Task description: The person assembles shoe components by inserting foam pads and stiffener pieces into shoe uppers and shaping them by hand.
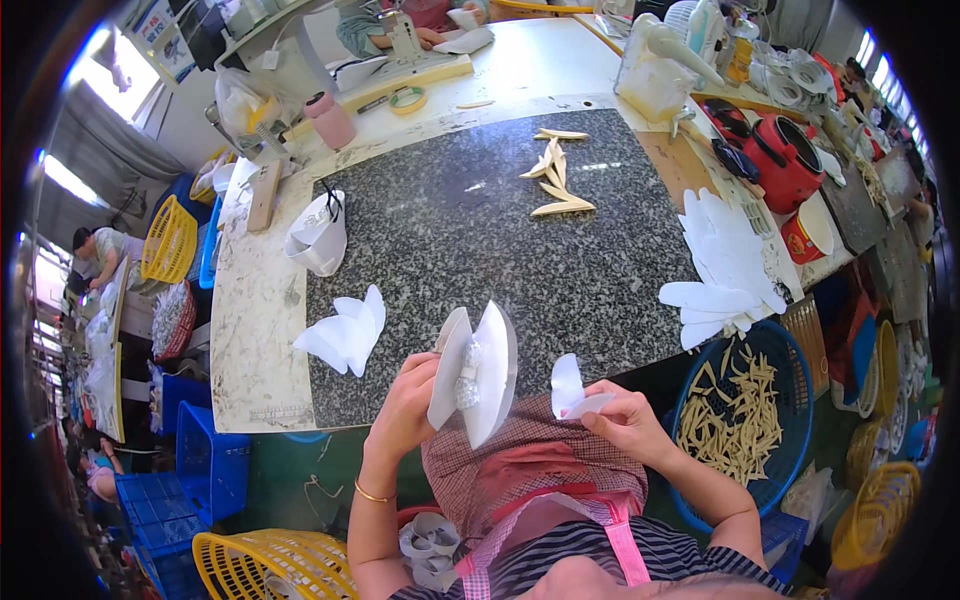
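Observation:
My left hand (405,400) is closed on a pair of stiff white leaf-shaped pieces (492,375). They stand apart like open wings, with some shiny, crinkled clear material (467,375) between them. In my right hand (630,422), thumb and fingers pinch a smaller, bent white piece (567,385), apart from the left hand's pieces. Both hands are over my lap at the near edge of the speckled dark stone slab (450,230). A fan of white petal-shaped pieces (345,332) lies on the slab near my left hand.
Cream pointed slips (556,178) lie on the slab; more fill a blue basket (740,400) at right. White cutouts (725,265) are heaped at the right edge. A white cup (318,235) and pink bottle (330,120) stand left. Across the table, another person's hands (430,38) work.

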`<state>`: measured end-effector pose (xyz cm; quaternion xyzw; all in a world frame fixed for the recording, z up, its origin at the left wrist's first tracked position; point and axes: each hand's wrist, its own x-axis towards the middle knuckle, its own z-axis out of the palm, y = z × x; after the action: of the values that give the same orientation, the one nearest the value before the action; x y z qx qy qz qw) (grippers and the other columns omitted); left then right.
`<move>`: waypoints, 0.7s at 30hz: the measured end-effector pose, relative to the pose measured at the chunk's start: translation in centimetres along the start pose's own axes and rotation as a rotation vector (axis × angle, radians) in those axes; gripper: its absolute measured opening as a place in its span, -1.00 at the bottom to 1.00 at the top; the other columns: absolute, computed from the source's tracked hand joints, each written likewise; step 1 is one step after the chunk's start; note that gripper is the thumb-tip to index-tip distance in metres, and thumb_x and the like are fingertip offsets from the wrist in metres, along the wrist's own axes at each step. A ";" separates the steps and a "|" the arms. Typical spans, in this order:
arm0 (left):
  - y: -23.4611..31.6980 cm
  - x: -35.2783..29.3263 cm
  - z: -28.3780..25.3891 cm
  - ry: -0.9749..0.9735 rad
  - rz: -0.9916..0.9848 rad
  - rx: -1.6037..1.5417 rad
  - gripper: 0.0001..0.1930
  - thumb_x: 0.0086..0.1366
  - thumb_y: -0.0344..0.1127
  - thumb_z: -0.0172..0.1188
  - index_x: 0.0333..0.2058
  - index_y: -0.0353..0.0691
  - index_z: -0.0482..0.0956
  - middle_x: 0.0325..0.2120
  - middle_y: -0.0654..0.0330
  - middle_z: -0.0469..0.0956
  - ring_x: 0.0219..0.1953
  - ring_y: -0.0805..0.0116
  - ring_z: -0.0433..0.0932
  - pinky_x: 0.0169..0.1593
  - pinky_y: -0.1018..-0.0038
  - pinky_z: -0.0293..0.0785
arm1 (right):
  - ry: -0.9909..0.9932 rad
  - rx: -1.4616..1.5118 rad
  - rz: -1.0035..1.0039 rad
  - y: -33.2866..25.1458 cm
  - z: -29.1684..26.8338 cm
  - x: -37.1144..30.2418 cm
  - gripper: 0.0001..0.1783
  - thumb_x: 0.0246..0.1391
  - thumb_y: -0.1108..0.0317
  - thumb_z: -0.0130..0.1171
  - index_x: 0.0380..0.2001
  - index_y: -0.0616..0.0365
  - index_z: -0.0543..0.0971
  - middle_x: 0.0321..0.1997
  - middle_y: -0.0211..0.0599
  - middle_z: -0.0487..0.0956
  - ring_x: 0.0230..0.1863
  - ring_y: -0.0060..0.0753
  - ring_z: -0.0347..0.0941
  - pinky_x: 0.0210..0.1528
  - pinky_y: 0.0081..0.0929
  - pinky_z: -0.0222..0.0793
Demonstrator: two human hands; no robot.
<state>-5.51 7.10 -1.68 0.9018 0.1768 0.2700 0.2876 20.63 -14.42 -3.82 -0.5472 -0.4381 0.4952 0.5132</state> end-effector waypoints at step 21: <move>-1.0 -0.3 0.1 -0.102 -0.119 -0.298 -0.41 0.11 -0.41 0.22 0.19 -0.33 0.49 0.18 -0.07 0.51 0.20 -0.19 0.46 0.30 0.06 0.33 | -0.147 -0.996 -0.749 -3.0 3.9 10.4 -0.60 -0.11 0.47 0.39 -0.10 0.08 0.72 -0.05 -0.44 0.59 -0.18 -0.50 0.59 -0.14 -0.46 0.41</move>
<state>-5.81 7.73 -2.51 0.8496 0.1732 0.2295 0.4423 18.14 -3.39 -1.77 -0.4946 -0.8125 0.0546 0.3038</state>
